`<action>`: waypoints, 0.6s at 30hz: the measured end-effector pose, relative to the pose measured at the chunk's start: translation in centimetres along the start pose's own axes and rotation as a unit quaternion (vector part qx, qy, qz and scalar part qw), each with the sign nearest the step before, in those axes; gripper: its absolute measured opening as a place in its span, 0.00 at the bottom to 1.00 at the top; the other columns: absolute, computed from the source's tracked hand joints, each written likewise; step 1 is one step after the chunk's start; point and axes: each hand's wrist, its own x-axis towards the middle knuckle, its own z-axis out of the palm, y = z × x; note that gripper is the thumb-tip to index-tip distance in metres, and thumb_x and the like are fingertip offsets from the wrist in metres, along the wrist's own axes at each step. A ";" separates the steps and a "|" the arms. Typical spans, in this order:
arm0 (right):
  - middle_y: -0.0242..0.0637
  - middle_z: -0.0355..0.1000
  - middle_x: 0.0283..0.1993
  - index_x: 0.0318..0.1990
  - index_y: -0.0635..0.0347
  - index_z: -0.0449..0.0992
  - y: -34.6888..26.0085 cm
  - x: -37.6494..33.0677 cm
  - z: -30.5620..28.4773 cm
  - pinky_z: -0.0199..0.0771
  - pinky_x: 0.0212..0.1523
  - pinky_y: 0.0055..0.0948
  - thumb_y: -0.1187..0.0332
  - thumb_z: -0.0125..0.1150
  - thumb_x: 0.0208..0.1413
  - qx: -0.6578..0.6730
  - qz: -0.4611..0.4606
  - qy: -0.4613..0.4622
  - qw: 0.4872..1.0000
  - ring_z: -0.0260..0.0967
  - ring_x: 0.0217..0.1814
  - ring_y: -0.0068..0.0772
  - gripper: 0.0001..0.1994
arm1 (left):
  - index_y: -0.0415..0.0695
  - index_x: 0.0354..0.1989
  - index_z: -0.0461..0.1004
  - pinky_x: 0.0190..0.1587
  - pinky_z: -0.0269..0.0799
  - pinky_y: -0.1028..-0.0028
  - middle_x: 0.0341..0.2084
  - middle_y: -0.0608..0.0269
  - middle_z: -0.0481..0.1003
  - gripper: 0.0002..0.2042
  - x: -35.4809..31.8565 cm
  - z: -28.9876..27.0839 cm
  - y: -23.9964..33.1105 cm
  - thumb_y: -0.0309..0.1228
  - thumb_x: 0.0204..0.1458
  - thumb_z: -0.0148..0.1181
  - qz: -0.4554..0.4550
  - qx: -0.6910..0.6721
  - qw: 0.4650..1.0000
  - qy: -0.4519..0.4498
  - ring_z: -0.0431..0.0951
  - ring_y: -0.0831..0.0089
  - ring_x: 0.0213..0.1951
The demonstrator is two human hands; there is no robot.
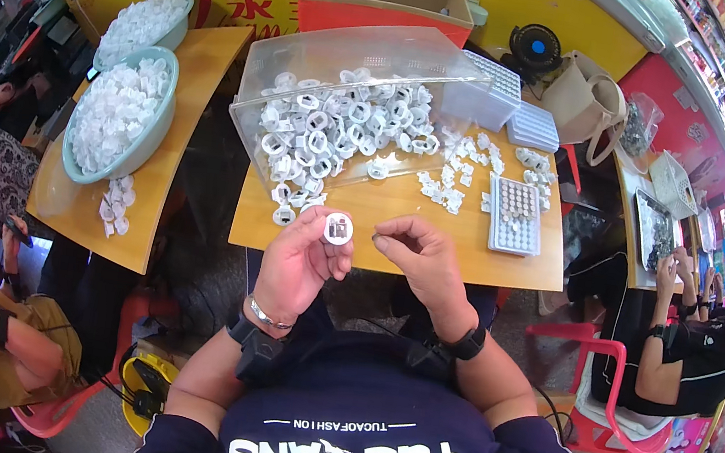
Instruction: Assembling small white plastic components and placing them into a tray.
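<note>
In my left hand [293, 258] is a round white plastic part [339, 229] with metal pieces in its middle, held between thumb and fingers with its face turned up. Just to the right, my right hand [427, 259] is closed in a pinch, apart from that part; whatever the fingertips hold is too small to make out. Beyond both hands, a heap of white ring-shaped plastic parts [339, 131] spills from a clear plastic bin [253, 114] lying open toward me. Small white pieces [444, 192] are scattered right of the heap. A tray of small round pieces [514, 237] sits at the table's right side.
The wooden table [374, 208] ends just past my hands. Clear stacked trays [534, 127], a cardboard box [382, 21], a black fan [536, 47] and a cloth bag [584, 100] stand behind. At left, basins [158, 128] brim with white parts. Other people sit on both sides.
</note>
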 end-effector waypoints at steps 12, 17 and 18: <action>0.43 0.69 0.39 0.44 0.67 0.72 -10.0 -1.8 -1.6 0.68 0.40 0.27 0.85 0.53 0.50 -0.313 -0.431 0.282 0.798 0.66 0.38 0.32 0.13 | 0.39 0.48 0.68 0.26 0.64 0.78 0.28 0.59 0.72 0.16 -1.9 -1.3 7.8 0.39 0.60 0.47 0.195 0.065 0.972 0.116 0.72 0.72 0.26; 0.46 0.68 0.42 0.48 0.68 0.69 -14.0 -3.6 -7.0 0.67 0.37 0.33 0.56 0.43 0.58 -0.031 -0.569 0.185 0.800 0.64 0.39 0.37 0.22 | 0.39 0.45 0.69 0.29 0.68 0.76 0.28 0.59 0.74 0.14 -1.0 -3.4 8.0 0.38 0.60 0.47 0.173 0.006 0.975 0.140 0.74 0.72 0.26; 0.46 0.67 0.43 0.47 0.68 0.69 -12.2 -2.3 -6.8 0.67 0.39 0.32 0.58 0.43 0.57 -0.014 -0.557 0.199 0.806 0.64 0.42 0.37 0.21 | 0.40 0.45 0.70 0.29 0.67 0.77 0.27 0.61 0.73 0.15 -0.5 -3.0 7.5 0.39 0.59 0.48 0.167 0.024 0.974 0.152 0.72 0.73 0.27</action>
